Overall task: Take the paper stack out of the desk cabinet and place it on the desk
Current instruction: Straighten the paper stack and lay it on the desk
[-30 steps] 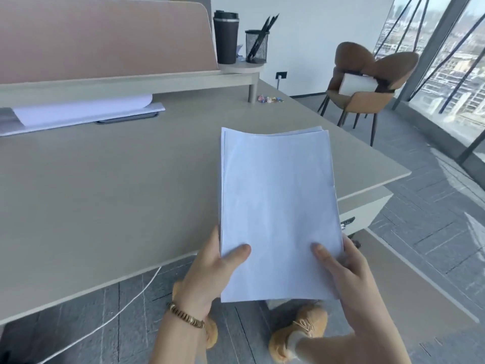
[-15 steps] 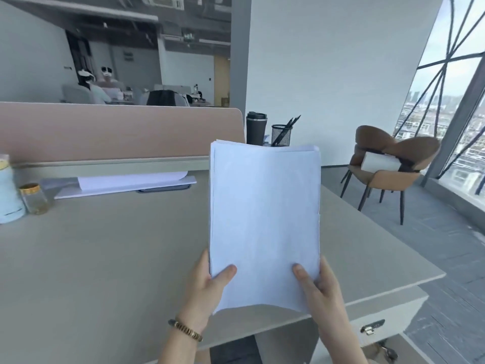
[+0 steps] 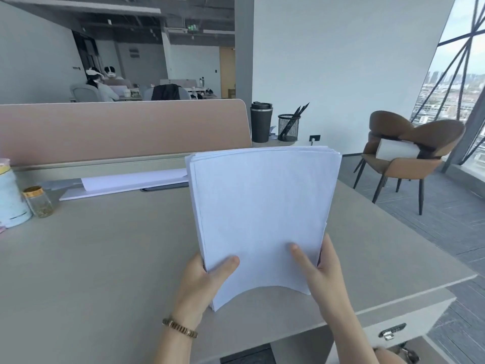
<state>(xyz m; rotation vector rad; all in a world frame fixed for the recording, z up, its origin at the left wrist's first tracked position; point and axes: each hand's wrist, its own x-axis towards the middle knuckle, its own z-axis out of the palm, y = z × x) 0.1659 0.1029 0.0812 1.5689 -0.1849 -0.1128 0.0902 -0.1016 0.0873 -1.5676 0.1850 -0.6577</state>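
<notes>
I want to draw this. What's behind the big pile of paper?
Behind the paper stack you can see the desk, flat sheets, a dark cup and a pen holder. Whatever lies on the desk right behind the stack is covered.

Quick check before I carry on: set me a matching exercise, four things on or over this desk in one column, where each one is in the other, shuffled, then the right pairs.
Things:
1. paper stack
2. black tumbler
3. gold-lidded jar
4. mesh pen cup

Places:
A. far left of the desk, beside a pale container
B. held in the left hand and the right hand, above the desk
C. on the raised shelf, right of the tumbler
D. on the raised shelf, at the end of the pink divider

Pairs: 1-B, 2-D, 3-A, 4-C
</notes>
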